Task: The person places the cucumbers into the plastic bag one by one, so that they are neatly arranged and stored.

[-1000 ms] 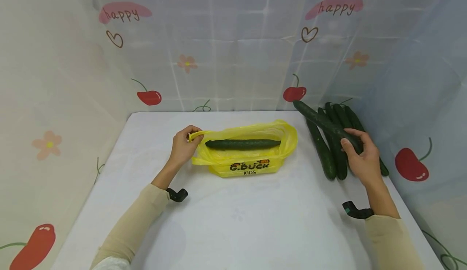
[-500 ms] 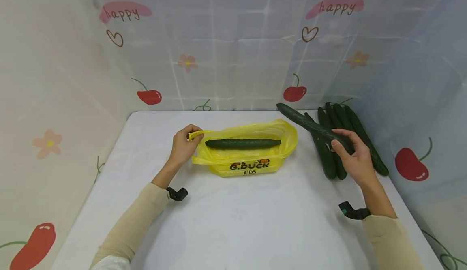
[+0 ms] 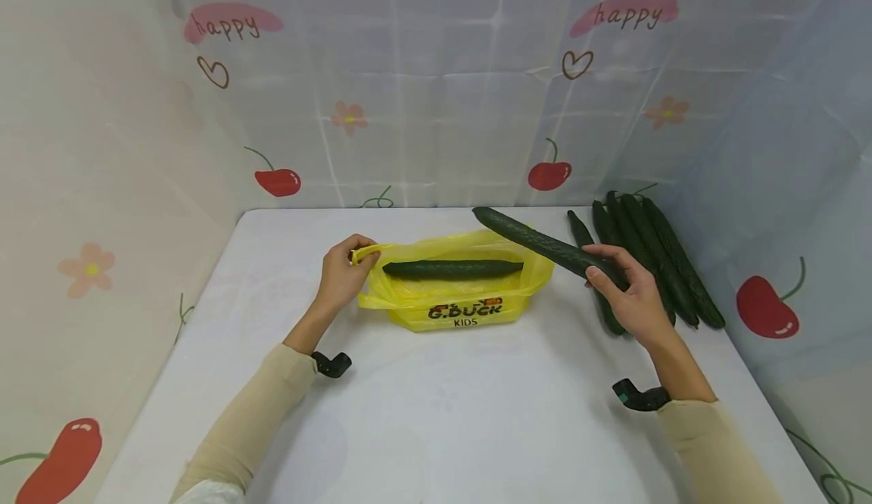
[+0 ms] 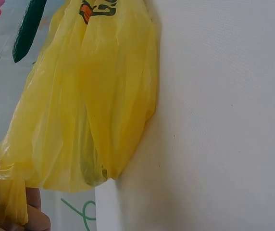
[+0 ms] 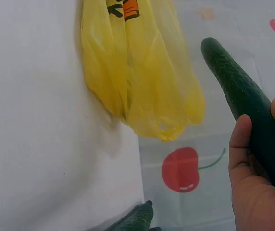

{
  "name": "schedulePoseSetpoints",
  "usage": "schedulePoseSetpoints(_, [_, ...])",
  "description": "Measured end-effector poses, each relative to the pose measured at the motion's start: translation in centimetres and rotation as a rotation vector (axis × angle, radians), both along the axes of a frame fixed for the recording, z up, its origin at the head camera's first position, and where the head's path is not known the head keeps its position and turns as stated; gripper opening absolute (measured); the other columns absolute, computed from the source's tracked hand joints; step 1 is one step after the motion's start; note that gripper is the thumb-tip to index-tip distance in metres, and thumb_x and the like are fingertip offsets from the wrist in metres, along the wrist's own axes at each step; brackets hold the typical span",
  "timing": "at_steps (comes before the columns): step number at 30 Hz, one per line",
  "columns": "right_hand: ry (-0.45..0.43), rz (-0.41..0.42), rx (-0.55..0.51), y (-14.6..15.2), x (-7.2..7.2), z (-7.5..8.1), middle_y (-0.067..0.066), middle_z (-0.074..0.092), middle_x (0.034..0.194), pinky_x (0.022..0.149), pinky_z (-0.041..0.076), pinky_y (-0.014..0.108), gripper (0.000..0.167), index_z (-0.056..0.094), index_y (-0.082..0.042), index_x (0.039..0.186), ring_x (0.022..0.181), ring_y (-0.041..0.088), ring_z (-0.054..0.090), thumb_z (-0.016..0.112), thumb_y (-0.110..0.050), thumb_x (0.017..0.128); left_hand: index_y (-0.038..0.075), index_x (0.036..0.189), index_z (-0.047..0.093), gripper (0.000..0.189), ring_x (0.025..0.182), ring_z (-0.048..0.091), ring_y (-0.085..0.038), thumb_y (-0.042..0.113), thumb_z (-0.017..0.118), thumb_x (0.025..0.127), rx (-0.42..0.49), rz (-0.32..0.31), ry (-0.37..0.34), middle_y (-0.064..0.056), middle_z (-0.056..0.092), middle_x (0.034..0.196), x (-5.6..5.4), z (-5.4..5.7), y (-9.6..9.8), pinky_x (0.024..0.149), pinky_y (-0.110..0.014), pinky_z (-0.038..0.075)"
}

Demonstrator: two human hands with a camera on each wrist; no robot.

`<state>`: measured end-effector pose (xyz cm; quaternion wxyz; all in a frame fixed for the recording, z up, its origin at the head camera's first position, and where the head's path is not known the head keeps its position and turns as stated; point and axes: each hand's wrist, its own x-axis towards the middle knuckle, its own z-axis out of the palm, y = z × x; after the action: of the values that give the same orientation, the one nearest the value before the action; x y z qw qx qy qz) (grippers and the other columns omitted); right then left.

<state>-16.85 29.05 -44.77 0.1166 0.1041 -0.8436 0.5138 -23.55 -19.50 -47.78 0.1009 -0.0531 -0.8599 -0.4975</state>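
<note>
A yellow plastic bag (image 3: 409,311) stands with its mouth spread wide on the white table, and one cucumber (image 3: 453,269) lies inside it. At the bag's left end my left hand (image 3: 343,273) pinches the rim; in the left wrist view the gathered plastic passes between thumb and fingers. My right hand (image 3: 630,296) grips a second cucumber (image 3: 538,243) near its right end. That cucumber is held in the air at a tilt, its far tip reaching above the bag's back right rim. The right wrist view shows thumb and fingers round this cucumber (image 5: 245,94).
Several cucumbers (image 3: 671,262) lie side by side at the table's right edge. One more (image 3: 579,228) lies slightly apart, partly behind my right hand. Printed sheeting (image 3: 436,110) rises behind and along both sides of the white table (image 3: 436,421).
My right hand has carried its cucumber leftward from above the pile until its tip is over the bag's right part. The left hand and bag have stayed put.
</note>
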Motion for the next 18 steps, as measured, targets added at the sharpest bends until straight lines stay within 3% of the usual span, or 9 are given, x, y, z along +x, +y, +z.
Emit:
schedulePoseSetpoints(8, [-0.017,0.063,-0.013,-1.5,-0.3,-0.7,-0.013,0.063,0.118,0.086,0.052,0.013,0.037,0.062,-0.009,0.145,0.096,0.006,0.063,0.065,-0.013,0.108,0.01,0.113,0.075,0.012,0.1,0.058,-0.027,0.016,0.072,0.104,0.001,-0.009,0.015,-0.012,0.076,0.116,-0.3,0.3,0.0,0.091,-0.037,0.043])
schedulePoseSetpoints(13, [-0.015,0.152,-0.037,-2.5,-0.5,-0.8,-0.011,0.062,0.129,0.09,0.055,0.012,0.036,0.062,-0.006,0.143,0.097,0.007,0.065,0.064,-0.008,0.107,0.01,0.112,0.076,0.011,0.101,0.058,-0.026,0.017,0.072,0.103,-0.004,-0.006,0.021,-0.012,0.077,0.114,-0.3,0.3,-0.1,0.094,-0.038,0.042])
schedulePoseSetpoints(18, [-0.02,0.253,-0.031,-3.4,-1.4,-0.9,-0.006,0.063,0.131,0.092,0.056,0.012,0.036,0.063,-0.005,0.143,0.098,0.008,0.066,0.064,-0.005,0.107,0.01,0.111,0.076,0.011,0.102,0.059,-0.027,0.016,0.073,0.103,0.007,-0.005,0.02,-0.012,0.077,0.114,-0.2,0.3,-0.3,0.095,-0.038,0.041])
